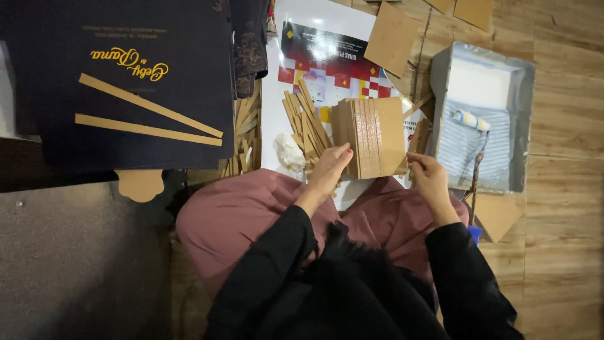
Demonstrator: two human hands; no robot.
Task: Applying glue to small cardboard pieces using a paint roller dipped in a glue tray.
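Reaching forward over the lap, the left hand (329, 165) presses bent fingers against the near left edge of a stack of brown boards (371, 135), gripping it. The right hand (428, 175), wrist bent, pinches the stack's right corner. It rests on a printed poster (327, 53) beside loose strips (303, 123) and a paint tray (481, 116).

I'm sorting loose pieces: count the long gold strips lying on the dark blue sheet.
2. Both lie on the dark blue sheet at upper left: the upper strip slants down to the right, the lower strip sits just beneath. Their right ends nearly meet.
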